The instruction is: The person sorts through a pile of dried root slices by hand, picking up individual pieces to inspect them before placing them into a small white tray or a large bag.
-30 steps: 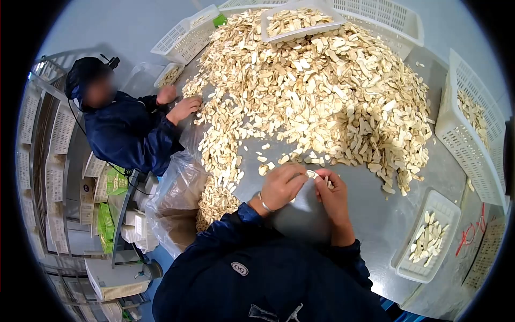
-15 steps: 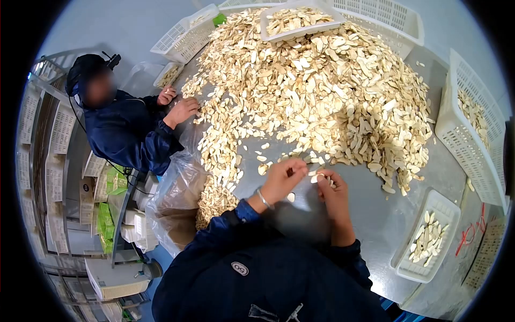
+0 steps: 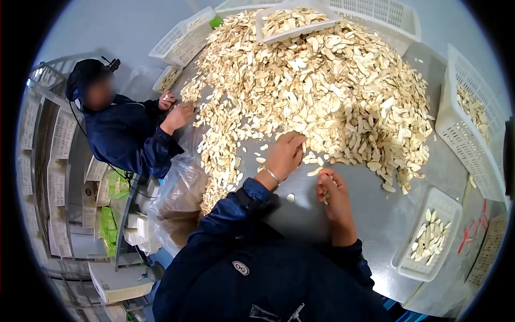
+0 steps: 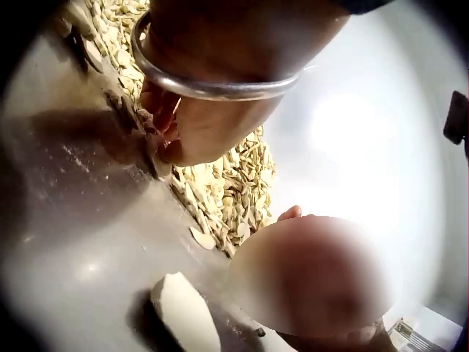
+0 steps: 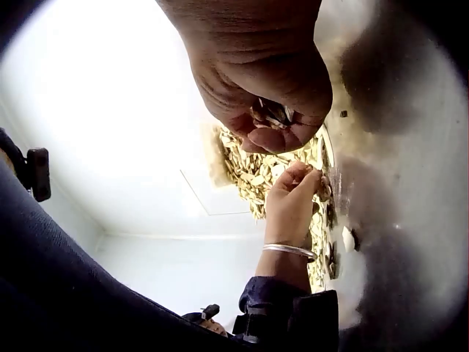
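While the other worker (image 3: 115,126) picks at the far-left edge of the heap, your left hand (image 3: 284,154) is out at the near rim of the big pile of pale slices (image 3: 322,91), fingers bent down into the loose pieces; the left wrist view shows them curled at the pile's edge, but whether they pinch a slice you cannot tell from here. A metal bangle (image 3: 273,175) sits on that wrist. One stray slice (image 3: 290,197) lies alone on the steel table (image 3: 370,214), between your two arms. Your right hand (image 3: 331,190) hovers just beside the left, fingers folded around a few slices (image 5: 275,117) tucked in the palm. Further right, a small white basket (image 3: 448,206) holds a thin layer of slices, with red writing (image 3: 471,233) on the table beside it, too distorted to read. A round badge (image 3: 241,268) on your jacket is legible only as two unclear characters.
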Available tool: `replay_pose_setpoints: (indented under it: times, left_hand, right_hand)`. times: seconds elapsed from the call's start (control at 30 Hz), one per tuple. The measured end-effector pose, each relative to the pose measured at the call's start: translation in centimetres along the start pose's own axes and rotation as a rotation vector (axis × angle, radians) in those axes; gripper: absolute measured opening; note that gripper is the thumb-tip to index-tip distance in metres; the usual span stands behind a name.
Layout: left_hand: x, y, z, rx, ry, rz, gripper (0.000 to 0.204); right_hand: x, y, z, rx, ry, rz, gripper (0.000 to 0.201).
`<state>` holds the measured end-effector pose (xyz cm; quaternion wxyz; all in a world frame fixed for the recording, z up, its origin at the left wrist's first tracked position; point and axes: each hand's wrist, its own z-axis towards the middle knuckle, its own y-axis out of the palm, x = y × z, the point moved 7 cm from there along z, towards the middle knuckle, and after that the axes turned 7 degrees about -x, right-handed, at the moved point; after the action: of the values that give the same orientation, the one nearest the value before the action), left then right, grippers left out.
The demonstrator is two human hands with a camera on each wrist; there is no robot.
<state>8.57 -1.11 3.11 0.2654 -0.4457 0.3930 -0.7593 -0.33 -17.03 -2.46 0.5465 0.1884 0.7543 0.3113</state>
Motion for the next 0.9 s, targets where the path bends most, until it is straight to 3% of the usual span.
replay_pose_setpoints:
  times: [0.2,0.3,0.4,0.5,0.6,0.7,0.9]
  left_hand:
    - [0.7,0.5,1.4,0.009,0.064,0.075,0.03]
    - [0.3,1.0,1.6,-0.053,-0.016,0.061,0.025]
    - [0.2,0.4,1.3,0.03,0.006,0.05,0.016]
    - [-1.7,1.7,-1.1,-0.233,-0.41,-0.537,0.014]
    - [-1.6,3.3,-2.8,-0.287,-0.534,-1.033,0.023]
    - [0.1,3.3,-3.6,-0.293,-0.61,-1.23,0.026]
    - [0.9,4.3,-4.4,-0.317,-0.59,-1.212,0.023]
  right_hand:
    - [-0.2,0.0,0.0,0.025,-0.001,0.002,0.01]
    - [-0.4,-0.1,-0.1,0.044,0.0,-0.026,0.009]
    - [-0.4,0.0,-0.1,0.036,-0.003,-0.032,0.009]
    - [-0.4,0.1,-0.2,0.056,0.003,-0.091,0.009]
    - [-0.8,0.4,-0.3,0.063,0.009,-0.122,0.009]
    - [-1.4,0.4,-0.5,0.118,-0.046,-0.273,0.011]
    - [-2.0,-0.1,-0.4,0.163,-0.253,-0.615,0.019]
